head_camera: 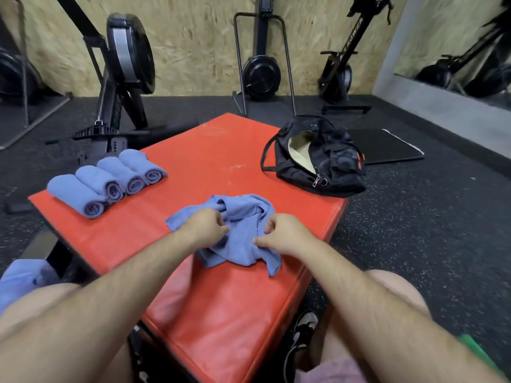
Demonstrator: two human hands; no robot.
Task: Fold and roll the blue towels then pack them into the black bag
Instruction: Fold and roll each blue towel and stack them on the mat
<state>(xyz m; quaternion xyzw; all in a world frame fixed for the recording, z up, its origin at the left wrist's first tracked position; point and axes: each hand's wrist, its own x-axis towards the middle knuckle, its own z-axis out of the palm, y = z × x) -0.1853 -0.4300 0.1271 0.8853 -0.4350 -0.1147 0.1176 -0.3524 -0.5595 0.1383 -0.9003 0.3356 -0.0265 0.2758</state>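
A crumpled blue towel (240, 233) lies in the middle of the red padded box (210, 158). My left hand (206, 226) grips its left part with curled fingers. My right hand (282, 233) pinches the cloth on the right side. Several rolled blue towels (106, 181) lie side by side near the box's left edge. The black bag (323, 158) sits unzipped at the far right corner, its beige lining showing.
More blue cloth (19, 280) lies on my left thigh at the lower left. Rowing machines (121, 78) stand behind the box against a wooden wall. A black mat (387, 146) lies on the dark rubber floor beyond the bag.
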